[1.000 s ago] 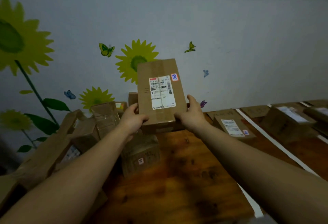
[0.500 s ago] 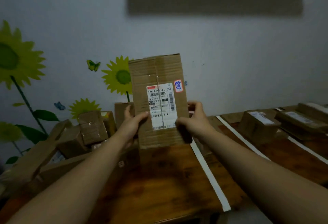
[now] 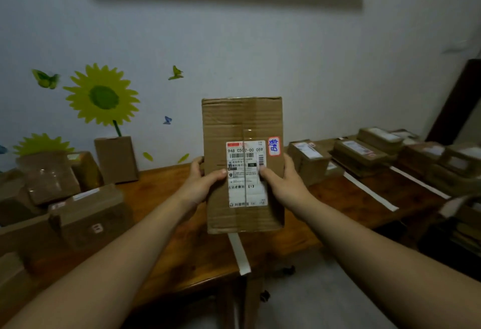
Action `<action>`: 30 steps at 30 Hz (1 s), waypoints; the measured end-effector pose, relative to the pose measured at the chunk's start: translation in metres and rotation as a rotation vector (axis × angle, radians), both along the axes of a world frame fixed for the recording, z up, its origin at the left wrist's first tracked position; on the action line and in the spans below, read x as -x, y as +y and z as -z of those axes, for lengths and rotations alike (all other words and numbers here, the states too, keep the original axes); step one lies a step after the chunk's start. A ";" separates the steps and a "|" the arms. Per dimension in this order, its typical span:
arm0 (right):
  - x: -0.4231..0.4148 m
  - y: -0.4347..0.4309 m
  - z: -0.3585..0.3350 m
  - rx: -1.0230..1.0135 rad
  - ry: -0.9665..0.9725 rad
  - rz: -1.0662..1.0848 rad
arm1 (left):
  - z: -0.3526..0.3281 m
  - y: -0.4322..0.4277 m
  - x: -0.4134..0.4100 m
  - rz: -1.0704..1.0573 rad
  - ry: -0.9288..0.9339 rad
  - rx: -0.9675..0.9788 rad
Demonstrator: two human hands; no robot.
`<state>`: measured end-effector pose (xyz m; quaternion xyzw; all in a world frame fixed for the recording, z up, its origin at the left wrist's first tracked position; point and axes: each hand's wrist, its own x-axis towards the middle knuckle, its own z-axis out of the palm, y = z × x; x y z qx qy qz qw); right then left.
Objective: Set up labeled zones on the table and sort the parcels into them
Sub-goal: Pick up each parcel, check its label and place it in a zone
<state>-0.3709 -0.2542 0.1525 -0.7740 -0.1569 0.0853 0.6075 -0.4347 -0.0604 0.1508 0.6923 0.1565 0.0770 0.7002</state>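
1. The parcel [image 3: 242, 123] hides both palms and the far end of a white tape strip [image 3: 238, 252]. Most of the print on its shipping label [image 3: 246, 190] is too blurred to read.
2. The left hand [image 3: 201, 185] and right hand [image 3: 285, 185] grip its long edges, thumbs on the front, holding it upright above the wooden surface [image 3: 161, 183].
3. It is a rectangular box of creased brown cardboard with glossy clear tape along the seam.

Bare table [image 3: 161, 183] lies open at 9 o'clock of the held box [image 3: 242, 120], up to a pile of boxes [image 3: 86, 214]. At 3 o'clock, a row of boxes [image 3: 361, 154] blocks the back; the front edge is free.
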 end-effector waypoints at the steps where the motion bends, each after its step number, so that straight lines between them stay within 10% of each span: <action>1: -0.005 -0.012 0.005 0.040 0.003 0.034 | 0.004 -0.012 -0.005 0.038 0.034 -0.006; 10: -0.057 -0.082 0.064 0.260 0.152 0.146 | 0.063 -0.079 -0.074 0.208 0.471 -0.095; 21: -0.183 -0.083 0.087 0.888 -0.195 -0.425 | 0.104 -0.067 -0.216 0.119 0.420 0.017; 30: -0.263 -0.076 0.098 1.057 -0.382 -0.485 | 0.112 -0.062 -0.279 0.089 0.555 -0.052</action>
